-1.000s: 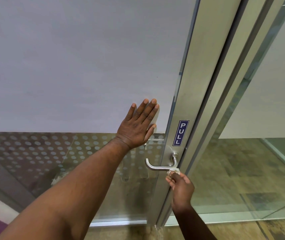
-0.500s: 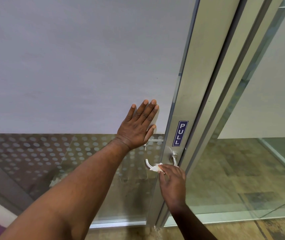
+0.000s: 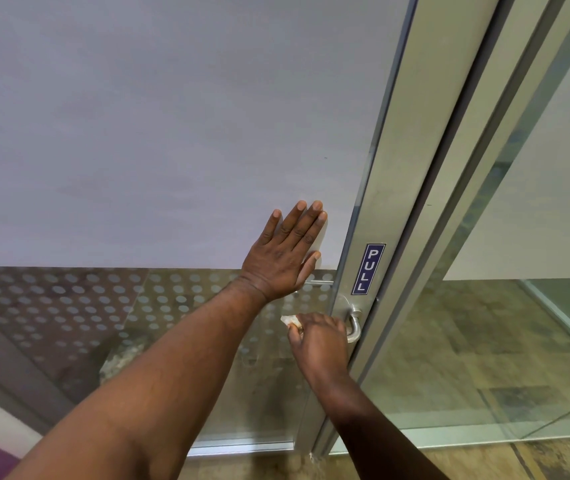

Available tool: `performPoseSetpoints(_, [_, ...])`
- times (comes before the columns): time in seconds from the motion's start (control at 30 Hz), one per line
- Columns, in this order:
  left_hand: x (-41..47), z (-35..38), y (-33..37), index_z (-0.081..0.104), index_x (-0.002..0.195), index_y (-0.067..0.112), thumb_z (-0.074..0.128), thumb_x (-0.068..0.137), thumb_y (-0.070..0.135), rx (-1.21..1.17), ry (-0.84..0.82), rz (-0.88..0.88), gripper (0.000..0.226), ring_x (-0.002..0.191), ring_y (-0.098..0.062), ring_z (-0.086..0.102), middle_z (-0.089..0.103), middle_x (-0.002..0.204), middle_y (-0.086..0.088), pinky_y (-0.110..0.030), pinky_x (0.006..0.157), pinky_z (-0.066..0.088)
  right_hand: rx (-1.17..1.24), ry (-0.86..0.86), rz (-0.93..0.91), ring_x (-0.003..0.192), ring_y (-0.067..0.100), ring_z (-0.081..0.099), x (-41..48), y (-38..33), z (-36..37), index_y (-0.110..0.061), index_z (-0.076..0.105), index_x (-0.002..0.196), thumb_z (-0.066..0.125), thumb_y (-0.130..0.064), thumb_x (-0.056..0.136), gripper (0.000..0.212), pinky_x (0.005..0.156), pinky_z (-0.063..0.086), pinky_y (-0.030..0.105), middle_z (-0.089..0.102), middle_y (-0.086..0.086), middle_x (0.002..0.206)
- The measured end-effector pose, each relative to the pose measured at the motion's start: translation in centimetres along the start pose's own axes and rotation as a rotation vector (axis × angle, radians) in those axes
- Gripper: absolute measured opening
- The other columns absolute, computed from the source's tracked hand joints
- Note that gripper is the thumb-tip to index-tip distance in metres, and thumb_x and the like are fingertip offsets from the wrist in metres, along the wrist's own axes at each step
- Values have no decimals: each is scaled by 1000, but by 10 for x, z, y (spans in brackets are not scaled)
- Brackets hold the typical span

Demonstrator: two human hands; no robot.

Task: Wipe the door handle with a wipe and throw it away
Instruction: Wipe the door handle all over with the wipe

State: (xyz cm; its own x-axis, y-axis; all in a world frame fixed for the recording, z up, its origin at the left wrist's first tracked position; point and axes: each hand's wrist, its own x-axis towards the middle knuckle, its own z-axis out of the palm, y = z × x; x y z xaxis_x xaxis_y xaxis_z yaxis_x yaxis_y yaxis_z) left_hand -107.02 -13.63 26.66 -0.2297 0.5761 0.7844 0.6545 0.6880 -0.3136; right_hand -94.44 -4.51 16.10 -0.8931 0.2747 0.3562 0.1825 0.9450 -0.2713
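A silver lever door handle point(image 3: 354, 325) sticks out of the metal door stile below a blue PULL sign point(image 3: 368, 269). My right hand point(image 3: 316, 341) covers the lever's long arm, fingers closed around a small white wipe point(image 3: 289, 320) whose corner pokes out at the left of my fingers. Only the handle's curved end near the stile shows. My left hand point(image 3: 285, 254) lies flat on the frosted glass door point(image 3: 159, 140) above the handle, fingers spread, holding nothing.
The metal door frame point(image 3: 450, 174) runs diagonally to the right of the handle. A clear glass panel point(image 3: 505, 341) beside it shows a tiled floor beyond. The door's lower band carries a pattern of dots point(image 3: 69, 306).
My right hand has slid left along the lever with the wipe, from the curved end near the stile to the free end. My left hand has stayed flat on the glass.
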Motion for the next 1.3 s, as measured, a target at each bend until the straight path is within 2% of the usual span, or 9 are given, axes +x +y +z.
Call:
performPoseSetpoints(0.37, [-2,-2,-2,5,162,13,35,103,44,11,-31,9,73,157,-22,-12,-12,169,-4,-44,127,-8,-93,-103,-216,115,17,56,-14,5,-19,-30,73,114,58,-30,88,30,102,35,40,68,-13,124])
performPoseSetpoints(0.57, [-1,-14,-1,7,162,12,38,103,43,-29,-89,-5,74,156,-21,-13,-7,169,-5,-45,126,-4,-58,-68,-142,102,16,61,-30,21,-41,-30,74,108,60,-26,83,29,101,30,34,73,-11,105])
performPoseSetpoints(0.7, [-6,-27,6,15,161,9,43,101,41,-136,-143,8,73,158,-25,-1,5,170,-10,-45,128,-1,219,40,-8,97,19,65,-34,22,-55,-27,76,107,66,-21,83,27,95,40,35,76,-8,103])
performPoseSetpoints(0.87, [-51,-44,26,44,151,11,49,100,33,-374,-203,3,55,151,-25,32,35,163,-10,-45,125,24,542,188,141,94,11,60,-33,8,-62,-34,76,103,80,-20,78,29,89,46,33,68,-15,97])
performPoseSetpoints(0.97, [-84,-56,38,63,131,17,50,98,33,-506,-350,-152,39,117,-25,64,66,132,-4,-38,100,49,739,150,164,92,7,64,-30,-1,-61,-35,76,104,79,-12,79,33,86,52,27,68,-10,98])
performPoseSetpoints(1.1, [-114,-68,45,69,111,28,37,90,50,-661,-577,-551,44,86,-16,69,76,97,4,-32,68,50,916,122,149,86,-1,68,-35,-18,-55,-42,70,95,79,-3,79,42,75,48,10,72,-15,95])
performPoseSetpoints(1.17, [-125,-72,49,73,107,28,48,90,44,-855,-565,-750,34,82,-6,69,77,95,9,-30,71,54,945,105,148,86,1,68,-39,-25,-50,-42,69,95,77,-2,80,44,74,50,11,70,-13,97])
performPoseSetpoints(1.23, [-133,-75,52,78,99,30,59,92,21,-1025,-530,-909,22,82,-1,69,77,92,13,-27,75,54,972,76,136,88,4,69,-45,-30,-42,-40,67,96,72,4,81,47,79,55,18,68,-11,100])
performPoseSetpoints(1.3, [-140,-79,52,78,89,34,58,91,3,-1094,-484,-1021,37,78,1,67,77,86,15,-24,74,51,1013,27,121,87,8,71,-51,-34,-35,-35,67,97,63,10,80,49,81,57,25,70,-7,99])
